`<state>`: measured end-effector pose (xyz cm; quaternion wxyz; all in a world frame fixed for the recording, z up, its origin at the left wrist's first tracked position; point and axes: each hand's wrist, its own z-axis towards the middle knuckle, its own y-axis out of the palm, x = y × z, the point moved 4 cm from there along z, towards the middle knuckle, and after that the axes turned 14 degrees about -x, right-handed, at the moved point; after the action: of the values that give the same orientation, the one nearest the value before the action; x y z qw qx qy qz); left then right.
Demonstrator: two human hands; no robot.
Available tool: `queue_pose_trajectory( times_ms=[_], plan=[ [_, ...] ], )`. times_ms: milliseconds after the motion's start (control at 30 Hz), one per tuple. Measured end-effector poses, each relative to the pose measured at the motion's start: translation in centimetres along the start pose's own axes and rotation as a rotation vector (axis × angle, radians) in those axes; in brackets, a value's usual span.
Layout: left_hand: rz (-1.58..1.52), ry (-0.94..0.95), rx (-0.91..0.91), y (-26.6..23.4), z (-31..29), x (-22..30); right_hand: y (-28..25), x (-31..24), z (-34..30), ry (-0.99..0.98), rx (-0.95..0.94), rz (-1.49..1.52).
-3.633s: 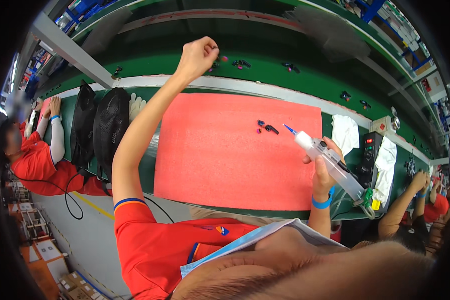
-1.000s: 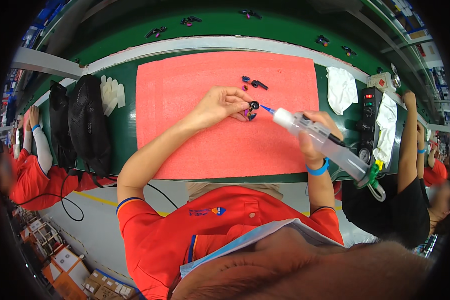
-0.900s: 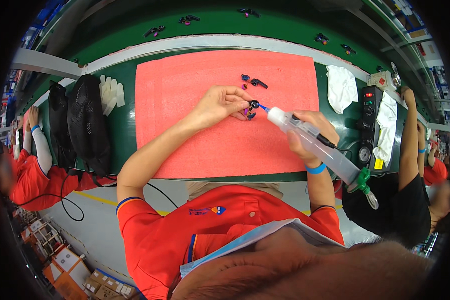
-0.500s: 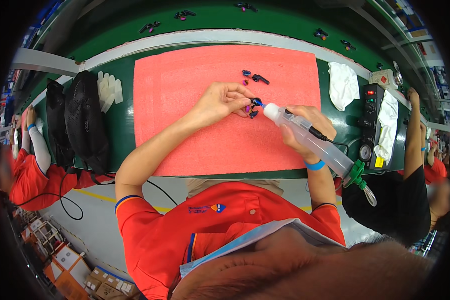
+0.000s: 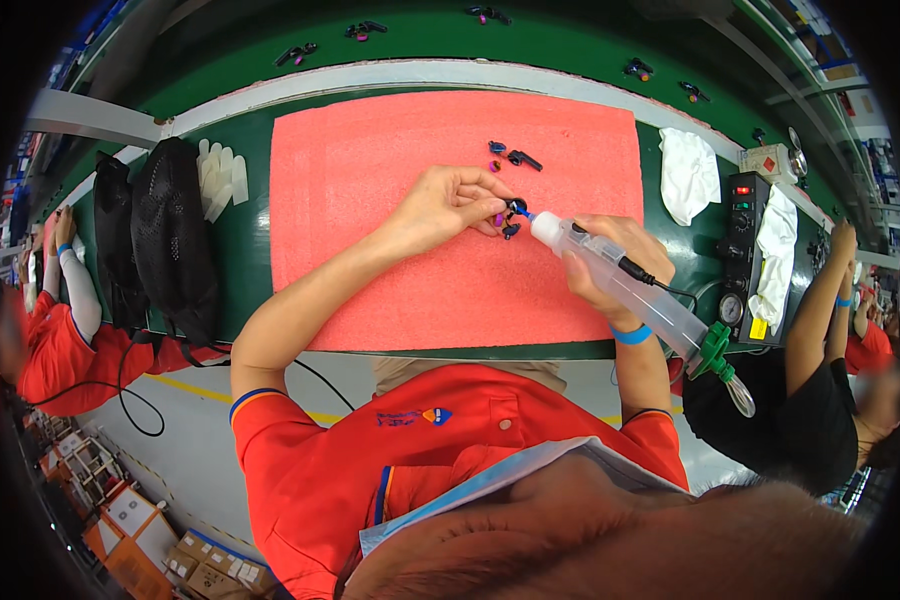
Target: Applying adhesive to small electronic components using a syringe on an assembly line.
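The left hand (image 5: 438,210) pinches a small black part (image 5: 517,206) over the red mat (image 5: 470,295); the right hand (image 5: 634,246) curls round a clear syringe (image 5: 662,314), blue tip (image 5: 530,216) at the part. A yellow label (image 5: 759,328) is illegible.

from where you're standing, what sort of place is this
Probably a factory assembly line: spaced groups of small dark parts lie along a long green strip, a person in red and a person in black flank the bench, and the right hand holds a large clear syringe.
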<state>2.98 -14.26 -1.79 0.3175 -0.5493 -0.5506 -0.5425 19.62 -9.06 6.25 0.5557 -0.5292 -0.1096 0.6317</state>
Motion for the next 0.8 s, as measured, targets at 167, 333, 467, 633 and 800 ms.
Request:
queue_pose_trajectory(
  times_ms=[167,333,467,633,800],
  plan=[
    [0.005,-0.022,0.02,0.0,-0.4,0.2,0.2,-0.2,0.1,-0.011,0.011,0.038],
    [-0.068,0.016,0.06,-1.3,-0.4,1.5,-1.1,0.5,-0.6,-0.097,0.134,0.012],
    [0.676,0.125,0.506,-7.5,0.5,5.4,-1.9,1.7,-1.5,-0.136,0.339,0.049],
    [1.116,0.195,0.736,-15.1,2.5,7.7,-1.2,2.3,-1.8,0.026,0.449,0.311],
    [1.515,0.193,0.716,-16.9,3.6,8.5,-1.4,4.2,-2.4,0.093,0.348,0.374]
  ],
)
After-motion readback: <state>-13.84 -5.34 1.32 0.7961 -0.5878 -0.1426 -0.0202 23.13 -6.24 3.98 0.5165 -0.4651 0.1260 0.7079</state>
